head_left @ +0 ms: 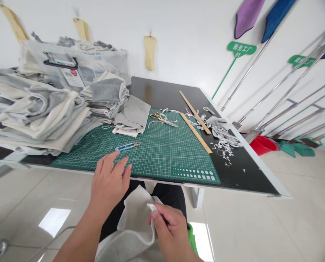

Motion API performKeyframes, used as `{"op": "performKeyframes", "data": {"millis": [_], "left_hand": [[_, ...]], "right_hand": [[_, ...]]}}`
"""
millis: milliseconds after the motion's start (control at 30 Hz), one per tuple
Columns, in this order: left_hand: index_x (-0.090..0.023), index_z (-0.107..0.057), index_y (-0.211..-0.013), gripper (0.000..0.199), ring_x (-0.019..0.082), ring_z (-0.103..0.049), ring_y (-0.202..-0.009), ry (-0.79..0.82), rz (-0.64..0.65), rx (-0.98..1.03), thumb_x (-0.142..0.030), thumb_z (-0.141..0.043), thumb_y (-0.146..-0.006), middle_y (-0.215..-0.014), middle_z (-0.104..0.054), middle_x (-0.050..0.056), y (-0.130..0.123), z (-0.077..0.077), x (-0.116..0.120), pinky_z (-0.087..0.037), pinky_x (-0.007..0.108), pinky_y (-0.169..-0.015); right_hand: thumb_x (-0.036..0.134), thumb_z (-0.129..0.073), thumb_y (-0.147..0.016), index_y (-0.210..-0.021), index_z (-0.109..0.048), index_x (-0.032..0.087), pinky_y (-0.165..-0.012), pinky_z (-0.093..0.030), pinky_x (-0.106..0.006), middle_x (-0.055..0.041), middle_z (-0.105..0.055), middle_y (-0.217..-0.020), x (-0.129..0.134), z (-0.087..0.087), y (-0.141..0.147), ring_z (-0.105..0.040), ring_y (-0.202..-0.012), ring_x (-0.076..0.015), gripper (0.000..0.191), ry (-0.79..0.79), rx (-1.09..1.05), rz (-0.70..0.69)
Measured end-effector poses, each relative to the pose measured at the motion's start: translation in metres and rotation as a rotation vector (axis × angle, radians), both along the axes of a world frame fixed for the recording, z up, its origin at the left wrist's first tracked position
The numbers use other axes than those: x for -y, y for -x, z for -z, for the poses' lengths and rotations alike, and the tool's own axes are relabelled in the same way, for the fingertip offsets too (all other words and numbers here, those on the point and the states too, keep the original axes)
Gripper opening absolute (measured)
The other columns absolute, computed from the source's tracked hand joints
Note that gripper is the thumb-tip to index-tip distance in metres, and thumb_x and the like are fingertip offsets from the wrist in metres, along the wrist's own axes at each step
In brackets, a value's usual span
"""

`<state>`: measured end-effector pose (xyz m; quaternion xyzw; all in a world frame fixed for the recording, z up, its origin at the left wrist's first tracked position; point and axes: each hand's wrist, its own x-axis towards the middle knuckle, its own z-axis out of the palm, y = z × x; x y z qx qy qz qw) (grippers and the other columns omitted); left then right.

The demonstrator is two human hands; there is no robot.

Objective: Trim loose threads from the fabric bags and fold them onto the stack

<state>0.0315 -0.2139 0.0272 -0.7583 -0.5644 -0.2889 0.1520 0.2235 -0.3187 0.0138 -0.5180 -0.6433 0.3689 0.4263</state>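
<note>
My left hand (110,178) is over the near edge of the green cutting mat (162,153), fingers spread and holding nothing. Just beyond its fingertips lie blue thread snips (127,146). Between finger and thumb, my right hand (169,227) pinches the edge of a pale grey fabric piece (135,218), which drapes over my lap. Farther back on the mat rest gold-handled scissors (164,119), with thin fabric strips around them. A small stack of folded grey and cream fabric (132,114) sits left of the scissors.
Large fabric piles (39,112) cover the table's left side, before a clear plastic bin (77,65). Two wooden rulers (196,133) lie on the right, near a heap of fabric scraps (224,134). A red bucket (264,145) and long-handled tools stand beyond the table's right edge.
</note>
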Motion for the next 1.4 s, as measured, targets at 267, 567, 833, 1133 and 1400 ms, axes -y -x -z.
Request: {"op": "performKeyframes", "data": {"millis": [267,567,833,1133,1400], "left_hand": [[-0.006,-0.049,-0.133,0.048,0.036,-0.037,-0.135,0.217,-0.210,-0.099,-0.032,-0.037,-0.095,-0.142,-0.048,0.022,0.004,0.000,-0.059,-0.038,0.051,-0.103],[-0.016,-0.068,-0.104,0.039,0.038,-0.052,-0.110,0.387,-0.249,-0.149,-0.039,-0.040,-0.091,-0.110,-0.066,0.017,0.004,-0.003,-0.086,-0.045,0.050,-0.083],[-0.015,-0.064,-0.091,0.026,0.033,-0.059,-0.102,0.460,-0.208,-0.162,-0.029,-0.043,-0.088,-0.098,-0.067,0.016,0.005,-0.011,-0.085,-0.047,0.042,-0.079],[-0.017,-0.050,-0.107,0.028,0.026,-0.069,-0.067,0.482,-0.209,0.083,-0.036,-0.033,-0.096,-0.074,-0.069,0.007,-0.007,-0.008,-0.042,-0.045,0.032,-0.060],[-0.023,-0.056,-0.117,0.039,0.017,-0.068,-0.094,0.597,0.173,0.521,-0.048,-0.033,-0.098,-0.104,-0.072,0.003,-0.007,0.002,0.018,-0.050,0.026,-0.080]], "right_hand": [[0.042,-0.049,-0.094,-0.070,-0.068,0.023,-0.062,-0.040,-0.026,-0.0004,-0.065,-0.060,0.001,0.012,0.002,-0.058,-0.058,-0.0155,0.037,0.039,0.049,0.095],[0.044,-0.051,-0.094,-0.067,-0.067,0.021,-0.059,-0.039,-0.024,0.0001,-0.059,-0.056,0.000,0.012,0.002,-0.053,-0.054,-0.0142,0.039,0.033,0.040,0.095],[0.046,-0.047,-0.095,-0.066,-0.065,0.020,-0.057,-0.040,-0.023,-0.0002,-0.059,-0.056,-0.003,0.012,0.001,-0.052,-0.054,-0.0136,0.043,0.030,0.048,0.092],[0.047,-0.045,-0.097,-0.069,-0.067,0.019,-0.052,-0.042,-0.019,0.0007,-0.058,-0.056,-0.005,0.004,-0.001,-0.051,-0.053,-0.0121,0.044,0.002,0.055,0.084],[0.038,-0.045,-0.096,-0.063,-0.059,0.019,-0.053,-0.036,-0.021,0.0024,-0.052,-0.054,-0.008,0.003,0.000,-0.049,-0.051,-0.0108,0.041,-0.009,-0.018,0.052]]}}
